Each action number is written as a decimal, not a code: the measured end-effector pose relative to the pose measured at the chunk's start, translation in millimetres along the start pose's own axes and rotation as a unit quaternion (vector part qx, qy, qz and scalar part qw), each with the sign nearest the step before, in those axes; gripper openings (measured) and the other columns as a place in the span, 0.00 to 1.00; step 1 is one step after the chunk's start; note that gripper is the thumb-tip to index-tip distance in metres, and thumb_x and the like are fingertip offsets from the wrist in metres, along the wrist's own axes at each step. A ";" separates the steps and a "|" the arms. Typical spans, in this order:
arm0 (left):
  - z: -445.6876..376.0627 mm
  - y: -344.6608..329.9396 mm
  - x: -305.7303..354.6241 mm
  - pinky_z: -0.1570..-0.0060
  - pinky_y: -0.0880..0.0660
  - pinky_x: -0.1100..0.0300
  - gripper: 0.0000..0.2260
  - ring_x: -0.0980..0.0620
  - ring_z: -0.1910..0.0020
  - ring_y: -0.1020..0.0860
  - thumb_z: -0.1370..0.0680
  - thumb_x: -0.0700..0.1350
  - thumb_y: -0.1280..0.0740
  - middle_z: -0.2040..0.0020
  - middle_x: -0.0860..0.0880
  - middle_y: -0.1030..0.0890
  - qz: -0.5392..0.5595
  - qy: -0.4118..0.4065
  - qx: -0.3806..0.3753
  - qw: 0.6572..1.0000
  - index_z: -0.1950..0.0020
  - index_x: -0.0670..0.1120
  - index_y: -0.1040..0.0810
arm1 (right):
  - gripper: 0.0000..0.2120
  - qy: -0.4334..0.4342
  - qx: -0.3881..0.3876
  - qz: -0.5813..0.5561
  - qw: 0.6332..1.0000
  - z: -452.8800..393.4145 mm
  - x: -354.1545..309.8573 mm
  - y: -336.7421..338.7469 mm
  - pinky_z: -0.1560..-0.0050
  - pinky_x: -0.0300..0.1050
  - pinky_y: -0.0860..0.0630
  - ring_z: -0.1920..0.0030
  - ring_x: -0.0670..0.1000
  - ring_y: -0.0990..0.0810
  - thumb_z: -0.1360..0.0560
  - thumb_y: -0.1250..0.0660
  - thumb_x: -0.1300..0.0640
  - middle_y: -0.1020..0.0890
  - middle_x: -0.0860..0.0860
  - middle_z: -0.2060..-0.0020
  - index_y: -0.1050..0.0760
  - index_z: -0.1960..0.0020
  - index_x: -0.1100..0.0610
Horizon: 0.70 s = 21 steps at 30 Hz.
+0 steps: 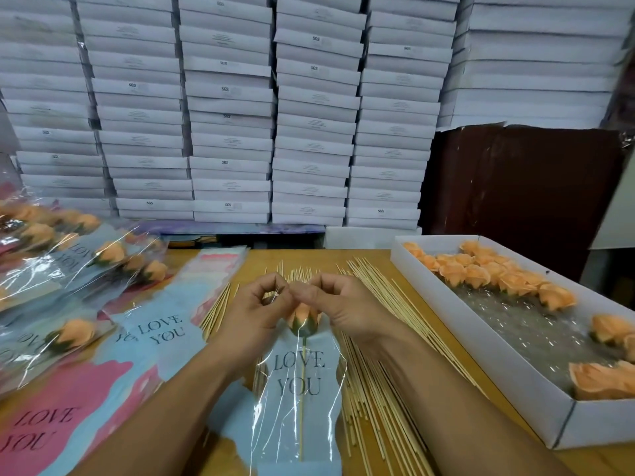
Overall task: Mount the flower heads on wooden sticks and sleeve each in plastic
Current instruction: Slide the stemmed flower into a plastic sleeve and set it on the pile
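Observation:
An orange flower head sits on a wooden stick inside a clear plastic sleeve printed "LOVE YOU", lying at the table's middle. My left hand and my right hand both pinch the sleeve's top edge just above the flower, thumbs and forefingers meeting. Loose wooden sticks lie spread under and to the right of the sleeve. A white box at the right holds several loose orange flower heads.
Empty printed sleeves lie stacked to the left. A pile of sleeved flowers fills the far left. Stacks of white flat boxes form a wall behind the table. A dark brown panel stands at the back right.

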<state>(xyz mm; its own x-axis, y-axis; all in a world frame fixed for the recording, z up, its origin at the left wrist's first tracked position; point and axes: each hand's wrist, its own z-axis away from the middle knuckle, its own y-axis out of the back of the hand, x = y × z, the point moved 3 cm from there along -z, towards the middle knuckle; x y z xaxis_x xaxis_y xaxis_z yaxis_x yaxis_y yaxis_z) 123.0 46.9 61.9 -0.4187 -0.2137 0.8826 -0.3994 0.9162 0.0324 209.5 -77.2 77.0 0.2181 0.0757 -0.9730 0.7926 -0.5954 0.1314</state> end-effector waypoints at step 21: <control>6.8 -9.7 3.3 0.70 0.23 0.62 0.20 0.53 0.67 0.20 0.29 0.57 0.28 0.60 0.47 0.19 0.154 0.201 -0.051 0.966 0.45 0.44 0.21 | 0.05 -0.021 0.048 0.021 0.998 -0.6 -2.7 22.0 0.57 0.46 0.30 0.60 0.48 0.25 0.32 0.34 0.53 0.21 0.47 0.65 0.25 0.65 0.54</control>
<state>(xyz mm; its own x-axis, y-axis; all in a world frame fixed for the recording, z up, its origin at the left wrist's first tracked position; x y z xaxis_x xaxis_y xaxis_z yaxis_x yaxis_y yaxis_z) 119.9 35.0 61.3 -0.1455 0.2049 0.9679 -0.2154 0.9483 -0.2331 226.8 -90.0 82.6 0.2236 0.0169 -0.9745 0.7243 -0.6719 0.1545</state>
